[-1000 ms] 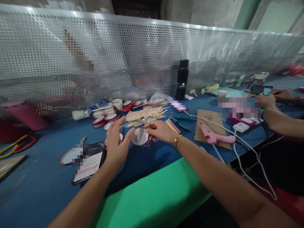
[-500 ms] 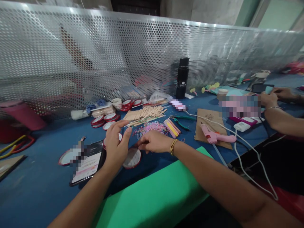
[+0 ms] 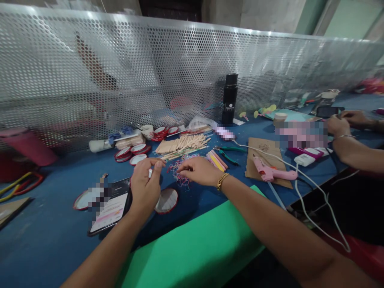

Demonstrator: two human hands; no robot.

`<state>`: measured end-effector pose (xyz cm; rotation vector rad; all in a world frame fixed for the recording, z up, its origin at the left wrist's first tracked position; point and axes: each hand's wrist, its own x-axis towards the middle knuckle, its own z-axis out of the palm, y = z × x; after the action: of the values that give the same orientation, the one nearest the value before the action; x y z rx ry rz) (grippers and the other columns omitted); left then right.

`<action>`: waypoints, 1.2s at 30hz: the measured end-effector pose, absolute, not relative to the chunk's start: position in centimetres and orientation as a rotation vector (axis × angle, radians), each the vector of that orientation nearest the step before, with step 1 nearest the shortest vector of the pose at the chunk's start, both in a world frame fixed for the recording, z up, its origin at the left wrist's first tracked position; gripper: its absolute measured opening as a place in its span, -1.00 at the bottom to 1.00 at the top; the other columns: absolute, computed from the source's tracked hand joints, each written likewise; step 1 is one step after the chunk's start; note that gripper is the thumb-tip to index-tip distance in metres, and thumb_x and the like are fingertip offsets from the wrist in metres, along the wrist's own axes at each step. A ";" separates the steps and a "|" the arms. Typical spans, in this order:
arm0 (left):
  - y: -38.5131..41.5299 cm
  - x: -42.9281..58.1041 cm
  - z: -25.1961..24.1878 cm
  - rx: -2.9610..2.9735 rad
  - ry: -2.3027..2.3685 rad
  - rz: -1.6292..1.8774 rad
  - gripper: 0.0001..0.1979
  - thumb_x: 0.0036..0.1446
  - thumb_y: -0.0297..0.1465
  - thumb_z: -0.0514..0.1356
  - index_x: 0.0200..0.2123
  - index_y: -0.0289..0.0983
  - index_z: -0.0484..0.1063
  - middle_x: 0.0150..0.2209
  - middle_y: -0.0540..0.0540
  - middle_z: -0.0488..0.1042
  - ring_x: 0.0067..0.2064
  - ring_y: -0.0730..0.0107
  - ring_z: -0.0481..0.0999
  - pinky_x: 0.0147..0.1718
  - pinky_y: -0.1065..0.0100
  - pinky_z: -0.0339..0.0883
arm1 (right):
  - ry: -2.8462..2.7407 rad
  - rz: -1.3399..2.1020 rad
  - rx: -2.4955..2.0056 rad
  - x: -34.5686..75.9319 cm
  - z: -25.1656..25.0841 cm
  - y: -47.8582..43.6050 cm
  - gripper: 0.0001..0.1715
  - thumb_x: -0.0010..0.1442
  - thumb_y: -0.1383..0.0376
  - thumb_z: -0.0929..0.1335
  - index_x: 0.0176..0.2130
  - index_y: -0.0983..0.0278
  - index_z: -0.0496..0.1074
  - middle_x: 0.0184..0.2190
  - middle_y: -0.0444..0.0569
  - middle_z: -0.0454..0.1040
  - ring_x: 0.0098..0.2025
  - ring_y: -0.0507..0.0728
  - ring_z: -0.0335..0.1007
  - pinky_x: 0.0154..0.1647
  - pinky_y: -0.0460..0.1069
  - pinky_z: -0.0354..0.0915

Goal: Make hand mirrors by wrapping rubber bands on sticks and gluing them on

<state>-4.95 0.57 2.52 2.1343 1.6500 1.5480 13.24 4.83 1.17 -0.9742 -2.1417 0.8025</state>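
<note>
My left hand [image 3: 146,182] is over the blue table, its thumb and index finger brought close together; whether anything small is between them cannot be made out. Partly behind its fingers lies a red-rimmed white disc. My right hand [image 3: 198,171], with a gold bracelet, is pinched above a pile of thin pink and purple loops [image 3: 182,182]; what it holds, if anything, is too small to name. Just below and between the hands a round red-rimmed disc [image 3: 167,201] lies flat. Left of my left wrist rests a phone [image 3: 111,214]. Wooden sticks [image 3: 183,144] lie beyond the loops.
Pastel sticks [image 3: 217,160], green pliers [image 3: 228,155] and a pink glue gun [image 3: 274,173] on cardboard lie to the right. A black bottle [image 3: 229,100] stands by the perforated metal panel [image 3: 186,60]. Green material [image 3: 198,244] is near me. Another person's hands are at right.
My right hand has moved up and away from the disc, over the loops. The thumb and fingers of my left hand have closed toward each other.
</note>
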 end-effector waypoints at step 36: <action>-2.2 -1.4 1.4 2.925 0.873 0.401 -0.76 0.27 -0.34 0.12 -0.42 -0.28 0.47 -0.40 -0.08 0.50 -0.28 0.27 0.43 -0.26 0.25 0.25 | -2.534 -0.162 -1.342 10.2 2.2 14.9 -0.65 0.23 0.43 0.27 -0.09 0.26 0.57 -0.05 0.17 0.50 0.05 0.24 0.32 0.01 0.06 0.22</action>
<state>-1.39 -2.15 1.42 2.9252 0.8731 0.4013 10.25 14.90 2.21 -1.3425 -2.5339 -0.1616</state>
